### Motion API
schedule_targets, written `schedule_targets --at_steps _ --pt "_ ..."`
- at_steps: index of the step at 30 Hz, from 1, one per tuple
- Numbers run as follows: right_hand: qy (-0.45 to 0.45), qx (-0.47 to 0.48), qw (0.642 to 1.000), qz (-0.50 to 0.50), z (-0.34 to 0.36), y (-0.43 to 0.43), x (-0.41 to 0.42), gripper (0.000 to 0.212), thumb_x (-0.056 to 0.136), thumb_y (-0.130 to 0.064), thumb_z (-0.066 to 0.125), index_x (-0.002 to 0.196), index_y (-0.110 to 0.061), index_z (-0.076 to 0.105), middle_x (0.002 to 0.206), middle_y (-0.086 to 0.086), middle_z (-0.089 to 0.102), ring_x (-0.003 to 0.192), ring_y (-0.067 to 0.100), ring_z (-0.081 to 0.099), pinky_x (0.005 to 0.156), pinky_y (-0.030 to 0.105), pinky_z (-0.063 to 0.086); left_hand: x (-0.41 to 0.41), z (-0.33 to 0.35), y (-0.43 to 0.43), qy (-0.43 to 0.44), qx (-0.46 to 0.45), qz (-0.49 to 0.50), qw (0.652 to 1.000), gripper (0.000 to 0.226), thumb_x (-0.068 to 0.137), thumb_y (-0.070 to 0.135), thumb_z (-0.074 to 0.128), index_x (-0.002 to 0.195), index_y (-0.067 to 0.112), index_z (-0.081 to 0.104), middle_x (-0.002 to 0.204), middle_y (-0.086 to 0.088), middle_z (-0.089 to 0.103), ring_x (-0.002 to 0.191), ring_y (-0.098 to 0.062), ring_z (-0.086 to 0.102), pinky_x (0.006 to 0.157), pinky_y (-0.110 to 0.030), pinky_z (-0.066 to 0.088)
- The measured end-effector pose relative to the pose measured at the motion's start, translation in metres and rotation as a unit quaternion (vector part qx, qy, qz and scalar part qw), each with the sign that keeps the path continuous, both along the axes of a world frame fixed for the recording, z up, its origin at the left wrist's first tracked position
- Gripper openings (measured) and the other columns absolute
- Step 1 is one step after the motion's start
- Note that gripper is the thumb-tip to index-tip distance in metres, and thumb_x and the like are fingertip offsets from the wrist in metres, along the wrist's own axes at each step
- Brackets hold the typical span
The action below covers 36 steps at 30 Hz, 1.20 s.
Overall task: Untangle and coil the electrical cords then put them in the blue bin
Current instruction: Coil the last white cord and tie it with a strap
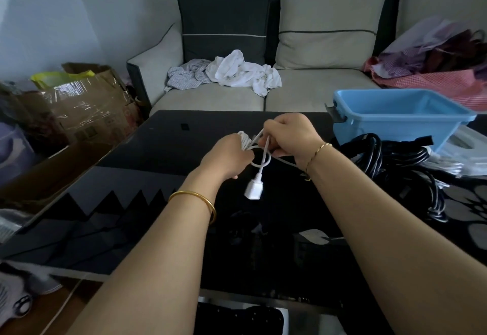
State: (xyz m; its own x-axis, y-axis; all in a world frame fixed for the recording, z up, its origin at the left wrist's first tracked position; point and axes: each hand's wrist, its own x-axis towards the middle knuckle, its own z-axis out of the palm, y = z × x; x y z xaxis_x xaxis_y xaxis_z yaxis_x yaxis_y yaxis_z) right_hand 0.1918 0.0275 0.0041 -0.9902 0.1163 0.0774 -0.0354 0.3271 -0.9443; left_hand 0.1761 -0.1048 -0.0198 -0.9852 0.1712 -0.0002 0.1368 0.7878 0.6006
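Observation:
A white electrical cord is held above the black glass table, between both hands. My left hand grips a small bundle of its coils. My right hand pinches a strand of the same cord, looped around the bundle. The cord's white plug dangles below the hands. A tangle of black cords lies on the table to the right. Behind it stands the blue bin, with nothing visible inside it.
A beige sofa with white clothes runs behind the table. Cardboard boxes and bags crowd the left side. Plastic bags lie at the far right by the bin. A thin white cable trails at the lower left.

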Motion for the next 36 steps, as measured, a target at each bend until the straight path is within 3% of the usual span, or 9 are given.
schedule_targets --at_steps 4,9,15,17,20,22,26,31,36 --pt "-0.08 -0.133 0.988 0.015 0.011 -0.002 0.004 0.025 0.087 -0.003 0.047 0.063 -0.01 0.046 0.051 0.005 0.046 0.041 0.017 0.046 0.051 0.025 0.05 -0.001 -0.003 -0.003 0.068 -0.026 0.015 0.997 0.02 0.091 0.017 0.048 0.072 0.018 0.042 0.069 0.0 0.049 0.068 -0.024 0.053 0.067 -0.038 0.046" --pt "-0.031 -0.023 0.999 -0.014 0.01 -0.001 0.002 0.026 0.086 -0.003 0.055 0.065 -0.012 0.044 0.055 0.004 0.041 0.043 0.014 0.036 0.042 0.022 0.035 -0.005 -0.009 -0.005 0.138 -0.049 0.033 0.989 0.023 0.088 0.02 0.051 0.069 0.018 0.039 0.068 0.0 0.046 0.066 -0.022 0.047 0.061 -0.035 0.039" --pt "-0.003 -0.144 0.989 -0.041 0.008 -0.004 -0.005 0.029 0.086 0.006 0.048 0.063 -0.01 0.041 0.053 0.005 0.036 0.034 0.011 0.03 0.035 0.017 0.026 -0.007 -0.009 0.002 0.235 -0.095 0.058 0.966 0.032 0.088 0.028 0.054 0.065 0.022 0.034 0.068 0.003 0.047 0.067 -0.021 0.049 0.057 -0.029 0.032" --pt "-0.048 -0.268 0.962 -0.037 0.008 -0.003 -0.006 0.032 0.089 0.006 0.044 0.063 -0.011 0.037 0.046 0.002 0.032 0.028 0.007 0.024 0.033 0.014 0.021 -0.009 -0.012 0.001 0.238 -0.085 0.06 0.966 0.034 0.089 0.034 0.056 0.066 0.021 0.035 0.073 0.003 0.052 0.071 -0.02 0.053 0.059 -0.032 0.039" --pt "-0.157 -0.49 0.857 -0.02 0.007 0.004 -0.007 0.039 0.094 -0.001 0.042 0.06 -0.014 0.029 0.035 -0.004 0.023 0.025 0.007 0.016 0.027 0.015 0.016 -0.009 -0.013 -0.001 0.215 -0.054 0.052 0.974 0.027 0.089 0.036 0.057 0.073 0.018 0.045 0.077 0.001 0.059 0.073 -0.021 0.057 0.066 -0.037 0.05" --pt "-0.206 -0.542 0.815 -0.007 0.006 0.008 -0.008 0.043 0.095 -0.004 0.041 0.057 -0.015 0.026 0.035 -0.003 0.021 0.024 0.008 0.015 0.025 0.017 0.015 -0.007 -0.009 0.0 0.163 -0.021 0.048 0.985 0.02 0.091 0.028 0.055 0.08 0.011 0.054 0.069 -0.001 0.059 0.065 -0.022 0.057 0.068 -0.039 0.051" --pt "-0.293 -0.457 0.839 0.044 0.004 0.012 -0.009 0.042 0.096 -0.01 0.043 0.057 -0.014 0.03 0.037 -0.002 0.026 0.024 0.008 0.019 0.026 0.015 0.015 -0.003 -0.007 0.0 0.191 -0.018 0.044 0.98 0.008 0.084 0.015 0.058 0.088 0.008 0.057 0.078 -0.004 0.062 0.072 -0.022 0.058 0.065 -0.036 0.048" --pt "-0.369 -0.378 0.837 0.144 0.003 0.013 -0.004 0.034 0.099 -0.021 0.04 0.071 -0.003 0.044 0.054 -0.001 0.031 0.023 0.005 0.024 0.023 0.013 0.018 -0.011 -0.009 -0.014 0.28 -0.026 0.123 0.952 0.024 0.088 0.034 0.06 0.081 0.013 0.051 0.079 -0.002 0.06 0.075 -0.021 0.057 0.065 -0.032 0.04" --pt "-0.189 -0.001 0.981 0.028 -0.002 0.012 -0.001 0.01 0.093 -0.008 0.047 0.086 -0.005 0.054 0.068 0.005 0.047 0.041 0.009 0.04 0.038 0.018 0.035 -0.002 -0.001 -0.014 0.116 -0.007 0.027 0.993 0.035 0.094 0.033 0.052 0.072 0.007 0.057 0.058 0.0 0.061 0.049 -0.016 0.056 0.058 -0.032 0.048"
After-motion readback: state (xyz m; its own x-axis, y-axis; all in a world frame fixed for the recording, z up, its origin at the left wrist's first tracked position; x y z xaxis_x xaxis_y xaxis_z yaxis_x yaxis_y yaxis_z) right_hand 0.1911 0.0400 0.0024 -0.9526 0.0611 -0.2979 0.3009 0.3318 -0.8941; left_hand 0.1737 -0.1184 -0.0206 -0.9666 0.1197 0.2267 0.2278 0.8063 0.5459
